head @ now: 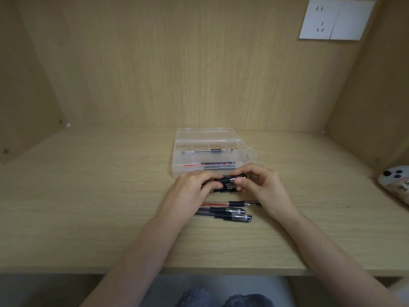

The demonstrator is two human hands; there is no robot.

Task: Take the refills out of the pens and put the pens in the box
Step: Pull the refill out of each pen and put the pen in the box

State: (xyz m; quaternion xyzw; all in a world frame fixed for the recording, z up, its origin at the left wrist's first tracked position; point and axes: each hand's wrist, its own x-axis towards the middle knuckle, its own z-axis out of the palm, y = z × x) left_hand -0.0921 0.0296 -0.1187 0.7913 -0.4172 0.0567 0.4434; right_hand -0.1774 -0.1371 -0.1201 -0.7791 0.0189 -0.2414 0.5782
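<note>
Now both hands meet just in front of the clear plastic box (212,156) on the wooden desk (88,207). The left hand (192,187) and the right hand (263,185) are closed together on one black pen (230,181), each pinching one end of it. Three more pens (228,211) lie side by side on the desk, under the wrists. Inside the open box lie some thin refills (210,165), one of them red. A white socket (336,18) is on the back wall.
</note>
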